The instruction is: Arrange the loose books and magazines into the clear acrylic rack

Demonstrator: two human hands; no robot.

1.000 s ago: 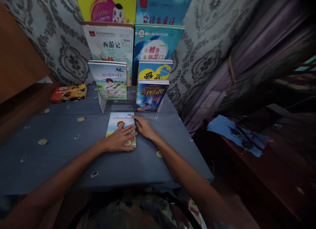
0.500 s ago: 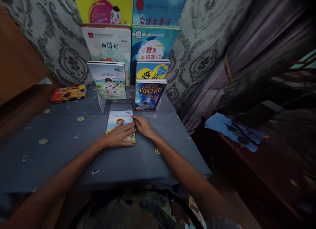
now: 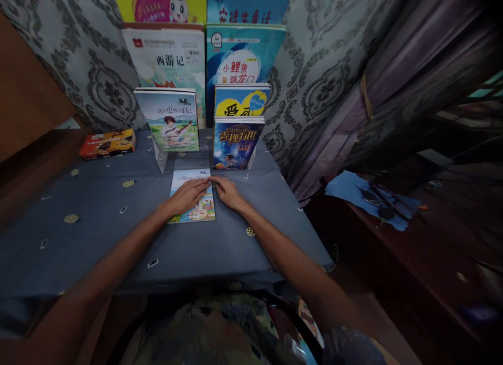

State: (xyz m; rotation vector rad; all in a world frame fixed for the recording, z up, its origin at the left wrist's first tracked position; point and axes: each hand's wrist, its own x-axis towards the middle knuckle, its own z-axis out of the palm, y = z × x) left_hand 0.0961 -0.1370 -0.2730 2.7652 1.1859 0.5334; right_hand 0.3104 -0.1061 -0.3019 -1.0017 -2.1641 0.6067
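A thin paperback book (image 3: 200, 207) with a light blue, illustrated cover lies closed on the cloth-covered table. My left hand (image 3: 188, 196) rests flat across the upper middle of the cover, its fingers stretched to the right and covering part of the picture. At the book's upper right edge is my right hand (image 3: 228, 192), palm down; its fingers reach left, with the fingertips at the edge close to my left fingertips. The right fingers look loosely extended, and their undersides are hidden.
Just behind the book, clear stands hold upright books, among them a guitar-player book (image 3: 175, 126) and a dark blue book (image 3: 236, 145). Taller books rise behind them. Orange-red books (image 3: 108, 143) lie at the back left. A blue cloth (image 3: 371, 200) with dark objects lies right of the table (image 3: 118, 239).
My left hand has slid up and left over the cover, uncovering its lower right part. My right hand stays at the right edge. The view has shifted slightly.
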